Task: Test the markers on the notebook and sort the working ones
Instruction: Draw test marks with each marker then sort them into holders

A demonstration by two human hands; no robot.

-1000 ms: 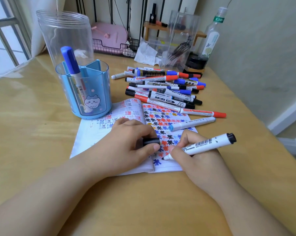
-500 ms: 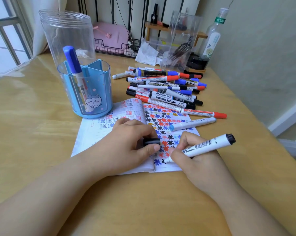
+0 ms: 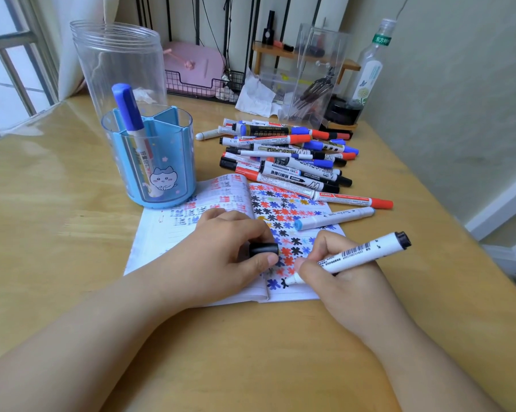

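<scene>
Marker (image 3: 348,257) tip on notebook (image 3: 167,233) page

Soft daylight enters from the window (image 3: 10,63) at upper left, leaving a pale sheen across the left side of the table (image 3: 42,179). Shadows are faint and diffuse, the darkest lying under the hands. The wide-angle lens bows the table's edges and stretches the forearms at the bottom. Detail is slightly soft throughout, and print on the markers (image 3: 289,162) is barely legible.
</scene>
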